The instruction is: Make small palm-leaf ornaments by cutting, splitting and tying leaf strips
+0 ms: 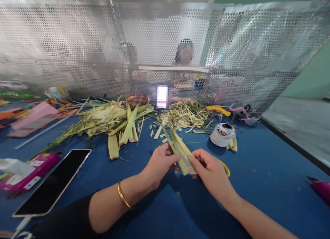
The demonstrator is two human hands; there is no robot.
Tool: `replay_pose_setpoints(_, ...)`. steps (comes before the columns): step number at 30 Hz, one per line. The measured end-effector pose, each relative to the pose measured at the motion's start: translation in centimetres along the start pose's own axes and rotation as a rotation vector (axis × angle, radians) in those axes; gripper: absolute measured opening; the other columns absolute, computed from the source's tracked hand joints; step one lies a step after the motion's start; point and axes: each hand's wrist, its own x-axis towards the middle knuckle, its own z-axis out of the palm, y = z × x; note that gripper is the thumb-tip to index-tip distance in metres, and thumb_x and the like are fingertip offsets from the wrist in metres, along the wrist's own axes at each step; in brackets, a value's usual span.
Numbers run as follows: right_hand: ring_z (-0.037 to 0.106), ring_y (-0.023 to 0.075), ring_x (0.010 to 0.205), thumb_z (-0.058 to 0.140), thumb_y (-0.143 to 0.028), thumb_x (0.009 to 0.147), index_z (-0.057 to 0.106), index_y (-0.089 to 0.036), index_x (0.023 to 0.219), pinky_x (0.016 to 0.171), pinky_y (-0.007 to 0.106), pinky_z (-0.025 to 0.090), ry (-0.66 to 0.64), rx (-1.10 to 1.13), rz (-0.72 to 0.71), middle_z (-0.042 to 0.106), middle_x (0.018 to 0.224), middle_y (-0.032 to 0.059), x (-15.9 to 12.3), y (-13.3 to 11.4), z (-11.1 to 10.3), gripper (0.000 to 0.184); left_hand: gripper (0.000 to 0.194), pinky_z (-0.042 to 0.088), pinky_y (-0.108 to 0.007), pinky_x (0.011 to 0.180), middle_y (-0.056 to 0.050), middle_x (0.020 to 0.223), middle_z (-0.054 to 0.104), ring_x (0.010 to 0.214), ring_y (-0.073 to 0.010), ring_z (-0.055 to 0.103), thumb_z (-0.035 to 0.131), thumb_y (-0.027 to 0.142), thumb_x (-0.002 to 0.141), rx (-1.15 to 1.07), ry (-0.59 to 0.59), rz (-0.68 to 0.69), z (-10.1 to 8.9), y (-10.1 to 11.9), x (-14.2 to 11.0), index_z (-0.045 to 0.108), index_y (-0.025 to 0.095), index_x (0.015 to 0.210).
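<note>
Both of my hands hold a small bundle of pale green leaf strips point(180, 148) above the blue table point(263, 163). My left hand point(160, 163), with a gold bangle on its wrist, pinches the strips from the left side. My right hand point(208, 170) grips their lower ends with closed fingers. A yellow handle point(227, 168) shows behind my right hand, partly hidden. The strips fan out and point away from me.
A heap of long leaves point(110, 120) and a pile of trimmings point(185, 115) lie farther back. A white thread spool point(223, 134), a black phone point(55, 179), a pink packet point(31, 170) and yellow-handled tools point(219, 110) lie around. Perforated metal screen point(77, 43) behind, with people beyond.
</note>
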Motion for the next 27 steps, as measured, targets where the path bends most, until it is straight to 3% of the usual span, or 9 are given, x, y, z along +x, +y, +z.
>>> replay_pose_setpoints(5,0.059,0.0161,0.063,0.063,-0.032,0.075,0.051,-0.022,0.093,0.056,0.026,0.046,-0.078,-0.117,-0.023,0.064,0.070,-0.0018,0.0,0.1,0.0,0.024,0.024,0.044,-0.019,0.048,-0.002,0.076,0.066,0.060,-0.0109,0.058,0.057,0.012,0.065,0.069,0.012,0.041,0.0,0.0,0.0,0.059,0.014,0.089)
replay_pose_setpoints(10,0.056,0.0148,0.054,0.049,-0.029,0.084,0.049,-0.021,0.094,0.051,0.024,0.041,0.008,-0.319,-0.156,0.059,0.062,-0.0035,0.1,0.3,-0.5,0.013,0.026,0.043,-0.020,0.046,0.000,0.070,0.064,0.055,-0.0101,0.055,0.057,0.014,0.066,0.132,0.017,0.088,-0.1,0.1,0.1,0.061,0.014,0.092)
replay_pose_setpoints(17,0.056,0.0135,0.053,0.041,-0.025,0.089,0.044,-0.020,0.112,0.051,0.023,0.041,-0.003,-0.318,-0.329,0.058,0.065,-0.0032,-0.2,0.4,-0.3,0.024,0.021,0.042,-0.020,0.049,-0.003,0.072,0.066,0.059,-0.0115,0.058,0.066,0.020,0.064,0.028,0.001,-0.021,0.1,0.1,-0.2,0.064,0.012,0.083)
replay_pose_setpoints(20,0.058,0.0137,0.058,0.041,-0.025,0.090,0.043,-0.021,0.112,0.053,0.023,0.044,0.006,-0.316,-0.350,0.061,0.072,-0.0008,-0.4,0.3,-0.2,0.022,0.016,0.042,-0.021,0.050,-0.003,0.068,0.065,0.058,-0.0118,0.058,0.066,0.021,0.064,0.027,-0.011,-0.068,0.1,-0.1,-0.2,0.064,0.012,0.076)
replay_pose_setpoints(24,0.062,0.0153,0.068,0.052,-0.027,0.084,0.045,-0.021,0.105,0.058,0.025,0.046,0.042,-0.470,-0.453,0.063,0.087,0.0045,-0.8,0.2,-0.3,0.023,0.017,0.035,-0.019,0.044,0.000,0.061,0.061,0.051,-0.0093,0.052,0.068,0.025,0.066,0.041,0.099,-0.023,0.0,-0.3,-0.1,0.061,0.013,0.076)
replay_pose_setpoints(27,0.061,0.0169,0.066,0.054,-0.028,0.082,0.047,-0.021,0.099,0.055,0.025,0.043,0.080,-0.619,-0.543,0.062,0.083,0.0044,-1.1,0.2,-0.1,0.019,0.020,0.033,-0.019,0.042,0.001,0.058,0.058,0.048,-0.0083,0.048,0.069,0.027,0.066,0.045,0.151,-0.003,-0.1,-0.3,0.1,0.060,0.013,0.077)
